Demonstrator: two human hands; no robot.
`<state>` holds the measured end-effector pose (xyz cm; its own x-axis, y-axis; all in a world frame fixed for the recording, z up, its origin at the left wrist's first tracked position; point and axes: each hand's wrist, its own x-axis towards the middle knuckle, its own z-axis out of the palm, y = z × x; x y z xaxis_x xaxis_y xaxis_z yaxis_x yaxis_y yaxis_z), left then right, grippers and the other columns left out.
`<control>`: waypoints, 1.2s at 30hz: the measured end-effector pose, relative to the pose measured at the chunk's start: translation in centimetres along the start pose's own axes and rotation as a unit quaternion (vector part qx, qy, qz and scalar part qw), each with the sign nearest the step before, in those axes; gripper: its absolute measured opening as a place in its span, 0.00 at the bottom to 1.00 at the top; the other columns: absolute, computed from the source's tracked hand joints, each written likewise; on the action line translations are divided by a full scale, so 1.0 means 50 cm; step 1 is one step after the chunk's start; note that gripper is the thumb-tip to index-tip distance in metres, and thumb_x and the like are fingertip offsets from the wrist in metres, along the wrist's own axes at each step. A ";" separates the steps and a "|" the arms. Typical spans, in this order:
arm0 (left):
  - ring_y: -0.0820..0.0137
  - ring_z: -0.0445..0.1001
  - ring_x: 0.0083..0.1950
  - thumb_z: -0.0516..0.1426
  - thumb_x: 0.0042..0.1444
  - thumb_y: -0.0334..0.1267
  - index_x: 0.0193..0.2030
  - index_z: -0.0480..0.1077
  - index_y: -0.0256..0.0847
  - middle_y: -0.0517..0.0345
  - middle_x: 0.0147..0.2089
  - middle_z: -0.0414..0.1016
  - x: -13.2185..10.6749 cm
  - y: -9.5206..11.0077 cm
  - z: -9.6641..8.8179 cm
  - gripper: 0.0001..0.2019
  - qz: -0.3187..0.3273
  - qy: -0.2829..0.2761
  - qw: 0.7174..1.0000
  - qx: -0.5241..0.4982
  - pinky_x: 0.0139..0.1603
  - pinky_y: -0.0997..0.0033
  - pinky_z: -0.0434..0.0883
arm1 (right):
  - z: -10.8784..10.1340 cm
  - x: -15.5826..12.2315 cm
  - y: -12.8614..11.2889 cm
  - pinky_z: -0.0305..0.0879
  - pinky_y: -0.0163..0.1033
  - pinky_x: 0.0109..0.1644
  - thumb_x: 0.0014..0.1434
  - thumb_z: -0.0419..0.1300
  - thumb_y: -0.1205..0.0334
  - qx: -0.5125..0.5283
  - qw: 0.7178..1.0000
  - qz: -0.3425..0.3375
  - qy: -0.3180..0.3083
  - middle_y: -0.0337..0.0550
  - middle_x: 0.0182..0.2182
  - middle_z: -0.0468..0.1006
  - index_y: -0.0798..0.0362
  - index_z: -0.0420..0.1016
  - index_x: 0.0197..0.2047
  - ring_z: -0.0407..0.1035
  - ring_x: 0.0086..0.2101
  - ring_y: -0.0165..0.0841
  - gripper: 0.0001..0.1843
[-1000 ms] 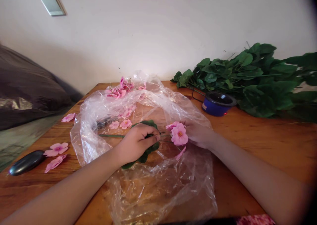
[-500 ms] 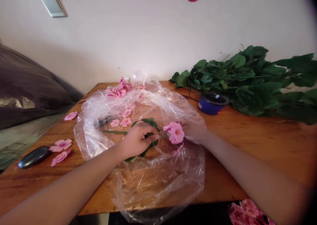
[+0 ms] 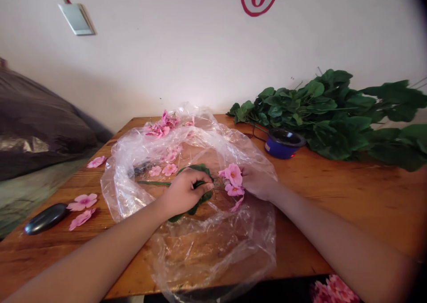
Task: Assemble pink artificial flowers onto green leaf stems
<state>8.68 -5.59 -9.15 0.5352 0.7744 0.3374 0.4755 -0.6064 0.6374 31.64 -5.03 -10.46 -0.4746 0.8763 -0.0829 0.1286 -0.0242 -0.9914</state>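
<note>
My left hand (image 3: 191, 187) is closed on the stem of an artificial flower spray, thumb and forefinger pinched together. The spray's green leaves (image 3: 202, 198) spread above and below that hand, and its green stem (image 3: 155, 183) sticks out to the left. Pink blossoms (image 3: 234, 175) stand at the spray's right end. Beside them is my right hand (image 3: 255, 182), its fingertips mostly hidden behind the petals, so its grip is not clear. Both hands are over a crumpled clear plastic bag (image 3: 213, 254) on the wooden table (image 3: 320, 209).
Loose pink flowers (image 3: 160, 126) lie on the bag, others (image 3: 83, 201) at the left beside a black oval object (image 3: 46, 218). A blue pot with a black bowl (image 3: 283, 144) stands right, before a pile of green leaf stems (image 3: 333, 112). A dark bag (image 3: 36, 121) bulges at far left.
The pink blossoms beside my right hand have spread, with another bloom now showing below the top one. My left hand keeps its pinch. The view has tipped slightly upward.
</note>
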 end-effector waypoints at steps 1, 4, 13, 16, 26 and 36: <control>0.70 0.75 0.34 0.58 0.60 0.35 0.31 0.75 0.40 0.58 0.32 0.79 0.000 -0.001 0.000 0.07 -0.002 0.000 1.000 -0.005 0.39 0.71 0.69 | 0.002 -0.001 -0.002 0.59 0.33 0.29 0.48 0.64 0.62 0.000 1.000 -0.004 0.005 0.35 0.21 0.71 0.54 0.79 0.37 0.62 0.24 0.27 0.11; 0.71 0.74 0.33 0.57 0.60 0.35 0.31 0.74 0.39 0.58 0.31 0.78 0.001 -0.006 0.000 0.08 -0.005 -0.002 1.000 -0.016 0.38 0.72 0.69 | 0.007 -0.002 -0.005 0.59 0.34 0.29 0.47 0.62 0.66 0.021 1.000 -0.014 0.010 0.35 0.21 0.71 0.54 0.78 0.38 0.62 0.24 0.28 0.12; 0.71 0.75 0.33 0.58 0.59 0.35 0.32 0.75 0.39 0.58 0.32 0.79 0.002 -0.015 0.007 0.07 -0.005 0.013 0.999 -0.030 0.38 0.72 0.69 | 0.016 0.000 -0.002 0.56 0.34 0.29 0.46 0.62 0.68 0.032 0.999 -0.021 0.016 0.34 0.22 0.69 0.53 0.77 0.36 0.59 0.24 0.28 0.11; 0.71 0.75 0.34 0.58 0.59 0.35 0.32 0.75 0.39 0.58 0.32 0.79 0.003 -0.015 0.008 0.07 -0.008 0.016 0.999 -0.029 0.38 0.72 0.69 | 0.019 0.000 -0.002 0.54 0.34 0.28 0.47 0.62 0.68 0.036 0.999 -0.026 0.008 0.33 0.21 0.66 0.53 0.75 0.33 0.57 0.23 0.27 0.06; 0.70 0.73 0.34 0.56 0.62 0.40 0.33 0.75 0.38 0.57 0.32 0.77 0.004 -0.010 -0.002 0.11 -0.046 0.006 0.997 -0.061 0.36 0.72 0.69 | 0.015 0.014 0.009 0.49 0.32 0.25 0.47 0.65 0.67 0.171 0.985 -0.028 0.000 0.31 0.21 0.60 0.53 0.68 0.29 0.52 0.22 0.24 0.08; 0.71 0.74 0.36 0.54 0.65 0.43 0.38 0.76 0.40 0.59 0.35 0.79 -0.002 -0.009 -0.022 0.12 -0.023 0.008 0.999 -0.029 0.39 0.74 0.68 | -0.017 0.015 -0.018 0.54 0.32 0.23 0.46 0.63 0.65 0.214 0.973 -0.056 0.061 0.31 0.20 0.61 0.51 0.70 0.36 0.53 0.20 0.26 0.11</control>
<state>7.63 -5.16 -8.70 0.5031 0.8037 0.3178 0.4570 -0.5595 0.6915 31.91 -3.97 -9.55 -0.3537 0.9352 0.0148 -0.3047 -0.1002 -0.9472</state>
